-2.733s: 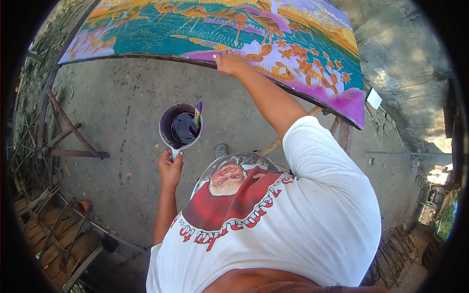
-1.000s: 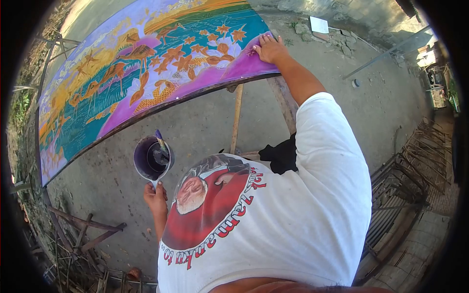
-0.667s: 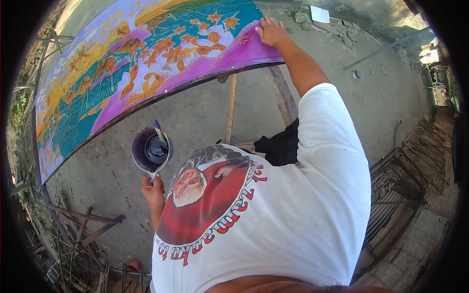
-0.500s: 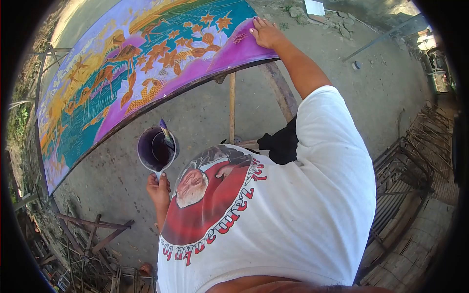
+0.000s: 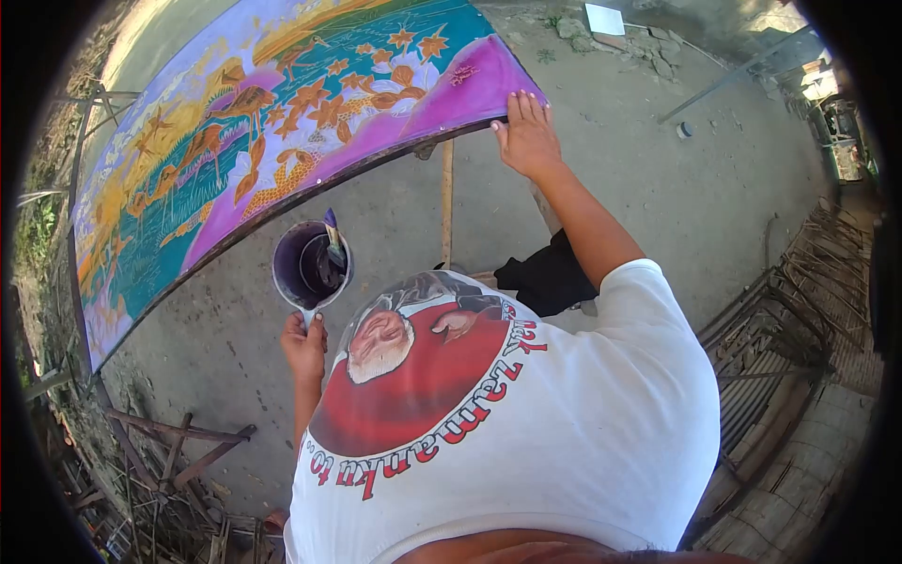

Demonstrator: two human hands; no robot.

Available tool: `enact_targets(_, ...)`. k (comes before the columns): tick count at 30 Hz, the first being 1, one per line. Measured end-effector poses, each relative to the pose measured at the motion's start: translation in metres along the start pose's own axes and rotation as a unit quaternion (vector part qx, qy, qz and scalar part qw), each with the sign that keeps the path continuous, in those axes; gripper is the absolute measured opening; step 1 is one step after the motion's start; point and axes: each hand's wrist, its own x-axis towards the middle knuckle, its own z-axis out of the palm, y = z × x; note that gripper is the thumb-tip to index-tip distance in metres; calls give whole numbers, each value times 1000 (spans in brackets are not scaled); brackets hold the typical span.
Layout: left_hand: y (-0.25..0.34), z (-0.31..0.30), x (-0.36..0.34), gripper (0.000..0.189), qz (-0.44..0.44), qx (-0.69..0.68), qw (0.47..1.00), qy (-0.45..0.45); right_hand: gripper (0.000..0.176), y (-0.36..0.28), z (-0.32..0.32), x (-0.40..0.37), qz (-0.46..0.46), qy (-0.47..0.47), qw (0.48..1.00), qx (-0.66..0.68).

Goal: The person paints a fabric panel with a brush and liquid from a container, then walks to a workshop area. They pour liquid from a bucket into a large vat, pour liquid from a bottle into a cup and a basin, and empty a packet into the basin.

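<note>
A painted cloth (image 5: 329, 103) with orange flowers, birds and purple, teal and yellow areas is stretched over a dark frame at the upper left. My right hand (image 5: 531, 136) lies on the cloth's purple near corner, its fingers extended over the frame edge and nothing in its grasp. Lower left of it, my left hand (image 5: 305, 343) grips the handle of a cup (image 5: 287, 268) with dark liquid inside. A brush (image 5: 334, 240) with a purple tip leans in the cup.
A wooden pole (image 5: 447, 202) stands under the frame. Near my body hangs a black cloth (image 5: 540, 277). Wooden trestle legs (image 5: 178, 446) are at the lower left, a slatted bamboo bench (image 5: 761, 367) at the right, and a white board (image 5: 604, 19) at the top.
My right hand has slid down and to the right, from the purple area to the frame's corner. My left hand and the cup have shifted slightly up.
</note>
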Motion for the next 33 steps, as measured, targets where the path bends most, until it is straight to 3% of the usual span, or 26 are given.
enact_targets(1,1,1,-1,18,1,-2,1000,8,70,4,-2,4,64,-7,998,-20)
enact_targets(2,2,3,-2,18,0,12,1000,16,70,-6,5,6,57,-6,998,-18)
enact_targets(4,2,9,-6,17,-1,22,999,34,69,-42,0,7,-123,-75,989,33)
enact_targets(8,-2,16,-15,17,-8,6,999,51,72,-30,15,76,-209,-126,967,77)
enact_targets(10,-2,20,-24,16,-7,-4,997,72,77,1,23,114,-97,-104,990,2)
enact_targets(12,2,24,-36,17,-27,15,997,77,81,12,22,135,-69,-124,990,-26)
enact_targets(14,-1,31,-50,17,-36,5,993,113,83,-15,20,121,-63,-181,981,-22)
enact_targets(16,0,34,-61,17,-46,-4,986,159,82,-49,32,93,-133,-188,973,10)
enact_targets(18,-3,39,-72,18,-70,-10,984,164,75,-92,3,53,-215,-155,964,19)
enact_targets(22,-12,38,-88,18,-81,-11,976,201,64,-122,-1,32,-291,-112,945,98)
enact_targets(28,-26,26,-93,15,-78,-14,973,215,54,-131,6,27,-311,-64,940,121)
enact_targets(33,-26,7,-91,18,-73,-40,972,220,49,-180,16,24,-320,-45,937,133)
